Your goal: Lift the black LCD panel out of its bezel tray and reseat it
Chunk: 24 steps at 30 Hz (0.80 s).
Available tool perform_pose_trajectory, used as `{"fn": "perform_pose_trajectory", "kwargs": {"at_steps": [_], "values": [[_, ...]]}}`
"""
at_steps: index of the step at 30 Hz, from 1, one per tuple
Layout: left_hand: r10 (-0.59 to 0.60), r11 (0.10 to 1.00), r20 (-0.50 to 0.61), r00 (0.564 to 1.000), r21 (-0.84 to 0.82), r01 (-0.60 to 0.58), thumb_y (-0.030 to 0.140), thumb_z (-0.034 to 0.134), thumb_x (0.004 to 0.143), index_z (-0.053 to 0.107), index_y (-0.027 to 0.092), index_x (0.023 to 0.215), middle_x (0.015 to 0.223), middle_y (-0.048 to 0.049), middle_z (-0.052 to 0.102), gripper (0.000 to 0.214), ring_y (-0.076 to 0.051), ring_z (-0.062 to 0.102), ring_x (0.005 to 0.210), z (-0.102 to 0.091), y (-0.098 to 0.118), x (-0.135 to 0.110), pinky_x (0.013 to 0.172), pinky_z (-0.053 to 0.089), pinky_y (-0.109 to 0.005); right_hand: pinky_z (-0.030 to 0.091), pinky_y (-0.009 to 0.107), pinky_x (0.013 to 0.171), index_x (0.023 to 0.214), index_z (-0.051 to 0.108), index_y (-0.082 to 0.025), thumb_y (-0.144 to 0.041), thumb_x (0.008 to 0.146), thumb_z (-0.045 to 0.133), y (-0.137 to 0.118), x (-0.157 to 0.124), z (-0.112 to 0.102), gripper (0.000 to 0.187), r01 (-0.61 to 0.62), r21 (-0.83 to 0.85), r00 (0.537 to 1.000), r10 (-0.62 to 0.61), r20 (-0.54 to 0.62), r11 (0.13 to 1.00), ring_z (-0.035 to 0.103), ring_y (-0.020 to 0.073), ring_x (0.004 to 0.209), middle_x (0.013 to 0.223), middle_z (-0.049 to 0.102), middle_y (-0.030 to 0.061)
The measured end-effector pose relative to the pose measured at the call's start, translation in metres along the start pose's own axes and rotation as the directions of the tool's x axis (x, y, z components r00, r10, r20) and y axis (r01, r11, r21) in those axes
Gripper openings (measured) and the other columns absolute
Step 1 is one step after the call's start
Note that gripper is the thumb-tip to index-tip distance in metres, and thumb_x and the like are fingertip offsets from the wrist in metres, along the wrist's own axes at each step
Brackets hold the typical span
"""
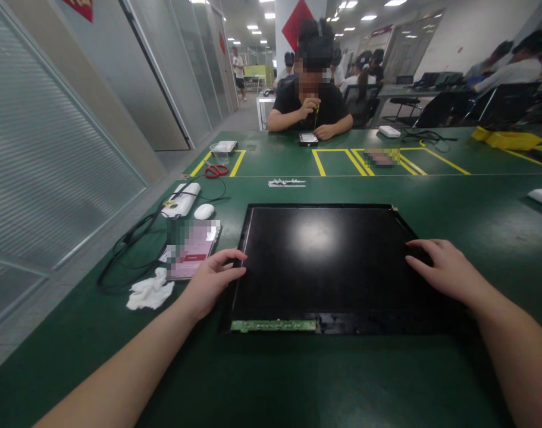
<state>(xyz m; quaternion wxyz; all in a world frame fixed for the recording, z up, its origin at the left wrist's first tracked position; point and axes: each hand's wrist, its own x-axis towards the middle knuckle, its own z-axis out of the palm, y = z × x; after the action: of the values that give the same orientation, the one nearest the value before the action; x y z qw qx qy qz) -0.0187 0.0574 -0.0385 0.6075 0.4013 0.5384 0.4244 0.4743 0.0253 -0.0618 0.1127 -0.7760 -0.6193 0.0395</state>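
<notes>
A large black display panel (324,261) lies flat on the green table (297,374) in front of me, with a narrow green circuit strip (274,325) along its near edge. My left hand (212,280) rests at the panel's left edge, fingers stretched out and touching the frame. My right hand (444,270) lies flat on the panel's right edge, fingers spread. Neither hand holds anything.
Left of the panel lie a phone (191,249), a crumpled white cloth (150,292), a white mouse (203,211), a white box with black cables (181,199) and red scissors (216,170). A person (309,101) sits opposite, working on a small device (307,139). A yellow tray (507,139) sits far right.
</notes>
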Motion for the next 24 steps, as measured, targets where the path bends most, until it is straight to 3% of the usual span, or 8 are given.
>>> {"fn": "perform_pose_trajectory", "kwargs": {"at_steps": [5,11,24], "values": [[0.071,0.997,-0.078,0.994,-0.029,-0.073,0.024,0.100,0.047,0.074,0.019,0.079,0.133,-0.0093,0.074,0.042,-0.027,0.079,0.095,0.000,-0.003,0.001,0.075,0.063,-0.036,0.048,0.054,0.113,0.129,0.071,-0.015,-0.052,0.092,0.046,0.002,0.000,0.002,0.058,-0.006,-0.021,1.000,0.006,0.009,1.000,0.060,0.0419,0.130,0.128,0.065,0.0252],[0.043,0.984,-0.046,0.998,-0.173,-0.051,0.014,0.097,0.052,0.070,0.022,0.090,0.088,0.0020,0.075,0.048,-0.019,0.074,0.071,0.005,0.000,-0.002,0.063,0.063,-0.031,0.048,0.054,0.113,0.127,0.070,-0.018,-0.052,0.093,0.046,0.007,0.001,0.005,0.054,0.010,-0.014,1.000,-0.011,-0.018,1.000,0.060,0.0402,0.130,0.126,0.067,0.0227],[-0.023,0.933,-0.080,0.997,-0.360,-0.007,0.005,0.081,0.071,0.063,0.024,0.097,0.091,0.0016,0.078,0.037,-0.015,0.073,0.060,0.012,0.004,0.000,0.054,0.060,-0.023,0.049,0.055,0.113,0.129,0.070,-0.016,-0.055,0.093,0.043,0.011,0.004,0.008,0.060,0.012,-0.055,1.000,-0.012,-0.001,0.998,0.061,0.0409,0.131,0.130,0.068,0.0234]]}}
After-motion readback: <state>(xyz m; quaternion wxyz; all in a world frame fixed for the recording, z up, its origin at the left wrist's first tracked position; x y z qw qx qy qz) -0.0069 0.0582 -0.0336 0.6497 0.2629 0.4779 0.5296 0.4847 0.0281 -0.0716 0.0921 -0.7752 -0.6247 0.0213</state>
